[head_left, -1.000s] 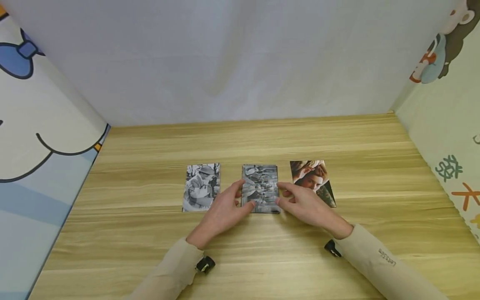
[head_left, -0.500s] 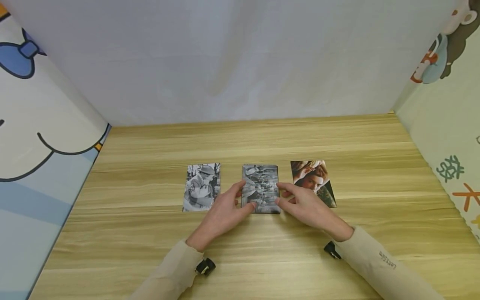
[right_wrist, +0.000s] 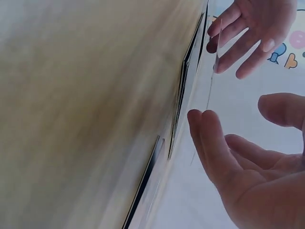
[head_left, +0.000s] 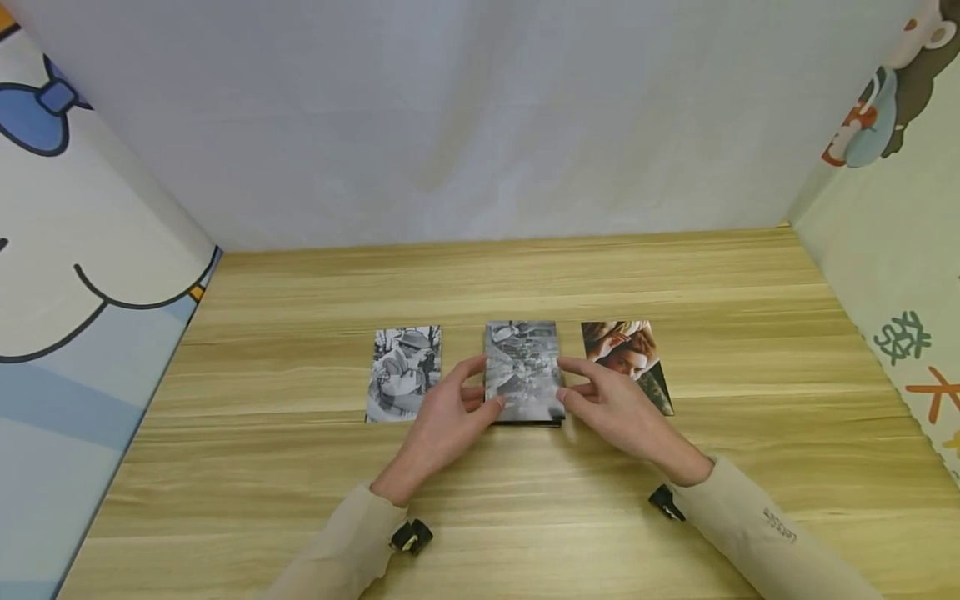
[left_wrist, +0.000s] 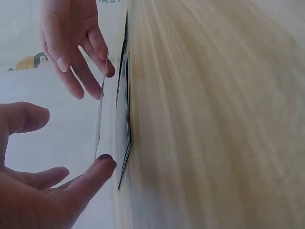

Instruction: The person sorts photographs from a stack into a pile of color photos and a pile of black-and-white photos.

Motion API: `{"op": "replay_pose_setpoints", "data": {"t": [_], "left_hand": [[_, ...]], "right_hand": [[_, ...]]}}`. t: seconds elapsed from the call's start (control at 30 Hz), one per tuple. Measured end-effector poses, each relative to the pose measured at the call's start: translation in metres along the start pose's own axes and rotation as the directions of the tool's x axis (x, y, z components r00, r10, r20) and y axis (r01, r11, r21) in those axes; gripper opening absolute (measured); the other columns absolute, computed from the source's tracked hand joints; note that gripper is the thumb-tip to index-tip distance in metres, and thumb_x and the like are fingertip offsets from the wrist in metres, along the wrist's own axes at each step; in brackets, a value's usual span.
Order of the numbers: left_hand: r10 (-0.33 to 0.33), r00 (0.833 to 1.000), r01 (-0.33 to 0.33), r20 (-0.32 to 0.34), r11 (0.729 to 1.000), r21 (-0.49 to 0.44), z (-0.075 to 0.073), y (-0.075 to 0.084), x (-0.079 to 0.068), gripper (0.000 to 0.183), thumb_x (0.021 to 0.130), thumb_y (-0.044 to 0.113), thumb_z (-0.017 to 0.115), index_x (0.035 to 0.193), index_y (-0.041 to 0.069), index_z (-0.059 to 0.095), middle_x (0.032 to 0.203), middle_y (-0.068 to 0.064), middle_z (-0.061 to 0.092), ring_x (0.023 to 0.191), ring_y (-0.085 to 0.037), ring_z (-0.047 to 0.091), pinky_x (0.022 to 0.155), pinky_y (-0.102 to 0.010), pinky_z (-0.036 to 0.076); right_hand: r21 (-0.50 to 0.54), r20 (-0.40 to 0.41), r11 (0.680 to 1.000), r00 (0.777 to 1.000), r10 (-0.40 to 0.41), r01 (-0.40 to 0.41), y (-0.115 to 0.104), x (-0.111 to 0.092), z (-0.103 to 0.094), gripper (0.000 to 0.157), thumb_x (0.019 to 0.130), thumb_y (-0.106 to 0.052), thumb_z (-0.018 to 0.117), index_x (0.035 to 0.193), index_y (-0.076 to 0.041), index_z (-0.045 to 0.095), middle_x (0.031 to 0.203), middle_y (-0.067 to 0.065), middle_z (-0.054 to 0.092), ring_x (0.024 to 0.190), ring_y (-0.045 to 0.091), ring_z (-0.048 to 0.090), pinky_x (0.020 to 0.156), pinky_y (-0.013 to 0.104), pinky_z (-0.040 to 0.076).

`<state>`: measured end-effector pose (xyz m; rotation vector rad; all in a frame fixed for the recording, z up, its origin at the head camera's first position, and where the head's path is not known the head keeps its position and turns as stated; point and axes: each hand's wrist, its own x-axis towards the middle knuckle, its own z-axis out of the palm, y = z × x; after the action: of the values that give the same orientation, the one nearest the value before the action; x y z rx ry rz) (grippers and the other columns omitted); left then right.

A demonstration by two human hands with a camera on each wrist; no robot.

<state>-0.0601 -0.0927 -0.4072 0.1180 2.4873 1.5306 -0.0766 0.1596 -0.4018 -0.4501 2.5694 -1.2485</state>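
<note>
A black-and-white photo card [head_left: 525,354] spans the space between both hands, raised a little over a small stack of cards [left_wrist: 126,129] on the table. My left hand [head_left: 447,414] touches its left edge with the fingertips, thumb overlapping the card in the head view. On the other side my right hand [head_left: 621,412] supports the right edge with its fingertips. Both wrist views show the thumbs standing apart from the fingers and the card [right_wrist: 211,90] edge-on. In the head view the raised card hides most of the stack; only a dark lower edge peeks out.
Left of the stack lies another black-and-white photo card [head_left: 401,375]. A colour photo card [head_left: 622,358] lies to the right, partly covered by my right hand. The wooden table [head_left: 517,533] meets a white back wall [head_left: 480,125] and printed side panels.
Both hands have raised the top photo card off the stack and slightly away from me, baring the stack's near edge. The two side cards have stayed put.
</note>
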Motion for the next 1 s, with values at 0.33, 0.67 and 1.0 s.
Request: {"op": "replay_pose_setpoints", "data": {"t": [0.33,0.67,1.0], "left_hand": [[0.069,0.994,-0.074,-0.083,0.995,-0.06,0.0015,-0.003,0.0,0.061,0.092,0.004,0.071,0.15,0.004,0.05,0.151,-0.014,0.054,0.113,-0.035,0.07,0.085,-0.037,0.063],[0.114,0.979,-0.133,-0.172,0.986,-0.104,0.0046,-0.003,0.0006,0.055,0.091,-0.007,0.068,0.144,0.002,0.057,0.145,-0.017,0.057,0.107,-0.033,0.072,0.083,-0.028,0.062],[0.102,0.97,-0.155,-0.222,0.959,-0.236,0.0048,-0.0012,-0.0013,0.06,0.087,-0.013,0.068,0.144,0.001,0.056,0.144,-0.018,0.057,0.105,-0.034,0.071,0.086,-0.027,0.061]], "right_hand": [[0.091,-0.028,0.996,1.0,0.008,-0.005,0.0012,-0.0004,0.0,0.05,0.1,-0.011,0.066,0.147,-0.001,0.054,0.129,0.024,0.068,0.104,0.029,0.074,0.07,0.029,0.059],[0.185,-0.052,0.983,0.999,0.005,0.005,0.0002,-0.0011,0.0007,0.057,0.094,0.0,0.068,0.149,-0.001,0.052,0.125,0.023,0.069,0.106,0.031,0.073,0.076,0.025,0.06],[0.217,-0.102,0.976,0.995,0.001,0.022,-0.0022,-0.0006,0.0031,0.06,0.093,0.005,0.068,0.149,-0.004,0.052,0.152,0.019,0.047,0.108,0.03,0.071,0.079,0.024,0.06]]}}
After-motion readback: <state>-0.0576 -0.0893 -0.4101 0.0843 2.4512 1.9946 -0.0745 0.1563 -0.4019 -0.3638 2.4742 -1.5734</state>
